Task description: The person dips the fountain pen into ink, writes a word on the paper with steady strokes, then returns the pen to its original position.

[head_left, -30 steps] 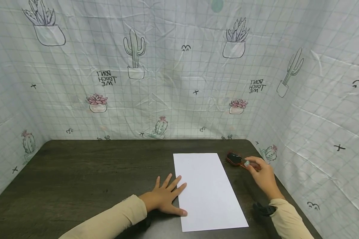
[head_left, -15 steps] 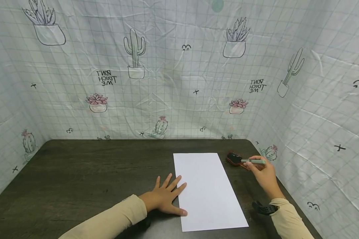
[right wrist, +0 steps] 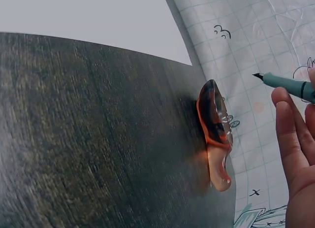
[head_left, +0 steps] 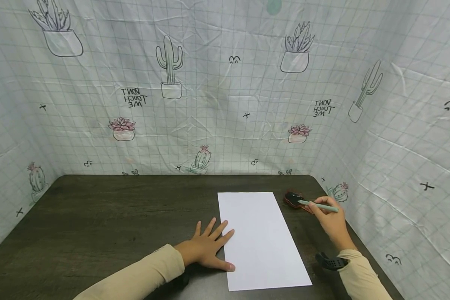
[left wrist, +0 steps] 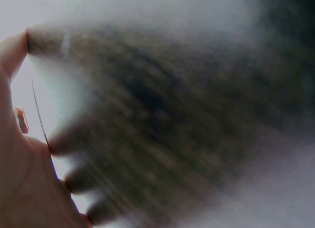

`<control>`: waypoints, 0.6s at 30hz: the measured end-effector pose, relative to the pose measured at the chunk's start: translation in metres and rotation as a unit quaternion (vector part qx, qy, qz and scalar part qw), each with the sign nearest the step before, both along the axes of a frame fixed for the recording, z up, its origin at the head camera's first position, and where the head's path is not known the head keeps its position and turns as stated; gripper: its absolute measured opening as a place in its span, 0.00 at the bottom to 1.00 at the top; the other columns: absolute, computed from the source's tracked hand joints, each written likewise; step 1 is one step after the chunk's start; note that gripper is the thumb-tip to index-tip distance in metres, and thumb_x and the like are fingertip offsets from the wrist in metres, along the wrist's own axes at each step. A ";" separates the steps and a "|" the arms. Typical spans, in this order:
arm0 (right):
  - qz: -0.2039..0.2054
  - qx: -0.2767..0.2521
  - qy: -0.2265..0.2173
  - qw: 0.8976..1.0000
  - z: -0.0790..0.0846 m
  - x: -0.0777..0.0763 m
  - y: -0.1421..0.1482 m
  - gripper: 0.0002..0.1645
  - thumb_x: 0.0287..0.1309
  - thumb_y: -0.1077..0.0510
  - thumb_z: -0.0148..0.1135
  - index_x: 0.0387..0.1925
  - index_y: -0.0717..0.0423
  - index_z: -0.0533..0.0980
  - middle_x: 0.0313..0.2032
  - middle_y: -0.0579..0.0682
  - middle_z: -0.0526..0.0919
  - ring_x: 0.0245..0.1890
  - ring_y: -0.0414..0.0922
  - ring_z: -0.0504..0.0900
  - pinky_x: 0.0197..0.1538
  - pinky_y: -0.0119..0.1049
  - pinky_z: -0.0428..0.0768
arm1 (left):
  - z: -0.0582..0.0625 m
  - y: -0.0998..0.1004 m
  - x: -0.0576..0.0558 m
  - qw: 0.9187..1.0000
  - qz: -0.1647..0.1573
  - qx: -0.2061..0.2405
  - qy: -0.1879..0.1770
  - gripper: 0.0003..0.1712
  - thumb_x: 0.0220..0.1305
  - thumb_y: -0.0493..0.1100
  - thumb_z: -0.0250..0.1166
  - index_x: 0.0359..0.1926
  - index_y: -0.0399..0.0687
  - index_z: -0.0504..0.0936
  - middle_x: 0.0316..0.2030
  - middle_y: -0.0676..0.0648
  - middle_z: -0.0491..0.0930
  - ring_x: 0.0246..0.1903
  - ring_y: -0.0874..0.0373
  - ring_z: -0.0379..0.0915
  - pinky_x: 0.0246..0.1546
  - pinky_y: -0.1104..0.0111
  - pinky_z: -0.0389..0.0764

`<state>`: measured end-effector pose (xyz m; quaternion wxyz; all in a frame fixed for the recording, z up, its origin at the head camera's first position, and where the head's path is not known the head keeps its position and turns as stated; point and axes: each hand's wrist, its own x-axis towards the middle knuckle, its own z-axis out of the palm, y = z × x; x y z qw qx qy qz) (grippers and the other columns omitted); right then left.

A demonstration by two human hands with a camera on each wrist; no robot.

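Observation:
My left hand (head_left: 206, 248) lies spread, palm down, across the left edge of a blank white sheet of paper (head_left: 264, 241). My right hand (head_left: 331, 223) pinches a pale green pen (head_left: 328, 207) between thumb and fingers. In the right wrist view the pen (right wrist: 288, 84) shows a dark pointed nib, apart from an orange spoon-shaped dish (right wrist: 216, 129) on the table. Dark liquid seems to fill the bowl of this dish (head_left: 293, 200), just left of the pen. The left wrist view is mostly blurred, with part of the left hand (left wrist: 24, 174) at its left side.
The dark wooden table (head_left: 108, 225) stretches far to the left. A printed cloth (head_left: 217, 83) hangs behind it and on both sides, close to the right arm. A black band (head_left: 331, 262) is on the right wrist.
The right hand has turned the pen from end-on to lying sideways, its nib pointing left over the dish and now tilted slightly. The left hand and the paper stay put.

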<state>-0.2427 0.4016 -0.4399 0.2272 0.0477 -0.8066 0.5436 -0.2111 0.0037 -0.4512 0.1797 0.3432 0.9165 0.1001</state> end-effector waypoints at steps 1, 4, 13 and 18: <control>0.006 0.001 0.001 1.000 0.000 0.000 0.000 0.16 0.63 0.65 0.60 0.46 0.75 0.70 0.33 0.43 0.84 0.33 0.34 0.86 0.37 0.25 0.81 | 0.001 0.000 0.000 1.000 0.000 0.001 -0.001 0.55 0.54 0.80 0.52 0.76 0.66 0.45 0.76 0.51 0.34 0.74 0.41 0.26 0.65 0.35 0.33; 0.021 0.013 0.008 1.000 -0.001 0.000 0.001 0.18 0.67 0.62 0.56 0.51 0.74 0.72 0.36 0.50 0.86 0.37 0.37 0.86 0.41 0.27 0.81 | 0.003 0.000 0.001 1.000 0.000 0.003 -0.002 0.55 0.54 0.79 0.53 0.76 0.65 0.45 0.76 0.51 0.34 0.74 0.41 0.26 0.65 0.35 0.33; 0.040 -0.015 -0.017 0.999 -0.001 -0.001 0.000 0.21 0.65 0.60 0.59 0.52 0.72 0.72 0.40 0.53 0.86 0.40 0.41 0.86 0.42 0.32 0.82 | 0.001 -0.001 0.000 1.000 -0.001 0.009 0.000 0.55 0.54 0.79 0.53 0.76 0.66 0.45 0.76 0.51 0.35 0.74 0.41 0.26 0.65 0.35 0.33; 0.028 -0.032 -0.021 0.999 -0.002 -0.002 -0.001 0.20 0.62 0.61 0.61 0.48 0.75 0.73 0.35 0.50 0.87 0.33 0.41 0.87 0.35 0.30 0.82 | 0.000 -0.001 -0.001 1.000 -0.001 0.007 0.002 0.55 0.54 0.79 0.52 0.76 0.66 0.45 0.76 0.51 0.34 0.74 0.41 0.26 0.65 0.35 0.33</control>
